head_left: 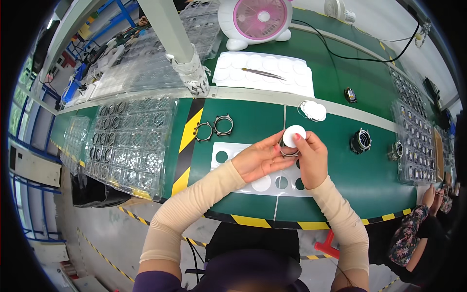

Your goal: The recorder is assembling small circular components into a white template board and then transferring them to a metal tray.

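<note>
Probably light and flimsy, the white disc suits edge-gripping, the right hand pinching it, the loosely curled left hand holding a ring.

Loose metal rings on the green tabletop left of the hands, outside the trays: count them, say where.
2: the left ring beside the striped tape, the right ring next to it, slightly farther back. None seems hidden there.

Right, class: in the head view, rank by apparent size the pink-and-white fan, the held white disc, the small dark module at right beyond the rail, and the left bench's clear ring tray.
1. Clear ring tray
2. Pink-and-white fan, cut off on top
3. White disc
4. Dark module
</note>
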Demonstrator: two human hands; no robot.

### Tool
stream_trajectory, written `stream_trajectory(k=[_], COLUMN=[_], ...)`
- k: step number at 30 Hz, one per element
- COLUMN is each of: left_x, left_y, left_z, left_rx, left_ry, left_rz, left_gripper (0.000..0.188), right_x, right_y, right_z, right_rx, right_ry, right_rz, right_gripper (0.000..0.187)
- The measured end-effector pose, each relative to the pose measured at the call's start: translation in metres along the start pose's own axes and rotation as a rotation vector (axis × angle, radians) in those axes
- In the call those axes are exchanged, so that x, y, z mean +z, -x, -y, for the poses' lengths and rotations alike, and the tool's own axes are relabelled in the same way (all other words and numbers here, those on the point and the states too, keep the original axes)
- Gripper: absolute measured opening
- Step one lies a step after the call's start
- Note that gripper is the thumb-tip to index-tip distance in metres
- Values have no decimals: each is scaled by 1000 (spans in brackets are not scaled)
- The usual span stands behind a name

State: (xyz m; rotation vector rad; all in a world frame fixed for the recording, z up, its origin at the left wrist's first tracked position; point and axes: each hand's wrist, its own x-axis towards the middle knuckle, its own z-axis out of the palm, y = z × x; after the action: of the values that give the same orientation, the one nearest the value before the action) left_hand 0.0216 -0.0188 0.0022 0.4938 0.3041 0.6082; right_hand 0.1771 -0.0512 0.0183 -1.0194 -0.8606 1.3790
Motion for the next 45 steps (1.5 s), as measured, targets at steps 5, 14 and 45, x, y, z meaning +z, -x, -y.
stream_trajectory(k=[5,14,45], left_x=[2,6,6], left_y=[1,2,-1], left_z=[0,-3,0], left_rx=[-38,3,4], left_ry=[168,204,186], left_rz=[-28,-196,-241], left_gripper=[44,27,30], right_x=[5,2,5], right_y=[5,4,2], right_z=[2,-11,-17], right_rx=[36,9,-94], right_ry=[26,21,278], right_rz=[22,22,-20], right_gripper=[11,11,23])
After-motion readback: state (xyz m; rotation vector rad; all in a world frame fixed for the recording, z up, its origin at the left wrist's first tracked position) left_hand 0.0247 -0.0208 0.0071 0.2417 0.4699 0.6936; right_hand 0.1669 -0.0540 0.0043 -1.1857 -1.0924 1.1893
